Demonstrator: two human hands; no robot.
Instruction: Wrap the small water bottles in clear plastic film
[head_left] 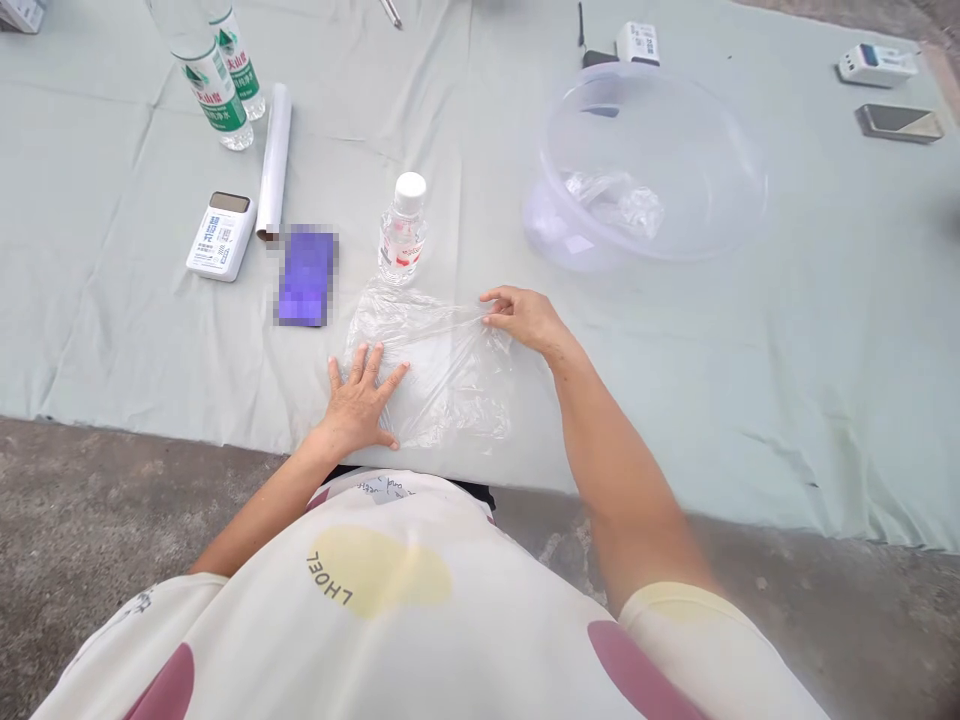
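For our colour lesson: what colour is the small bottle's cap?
The cap is white, seen in the head view.

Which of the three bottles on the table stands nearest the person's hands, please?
The small bottle with the white cap, just beyond the clear plastic; the two green-labelled bottles stand farther back.

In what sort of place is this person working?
Perhaps a yard or another rough-floored space with a makeshift worktable: a creased cloth covers the surface, bare, concrete-like ground shows below, and a basin stands on the cloth.
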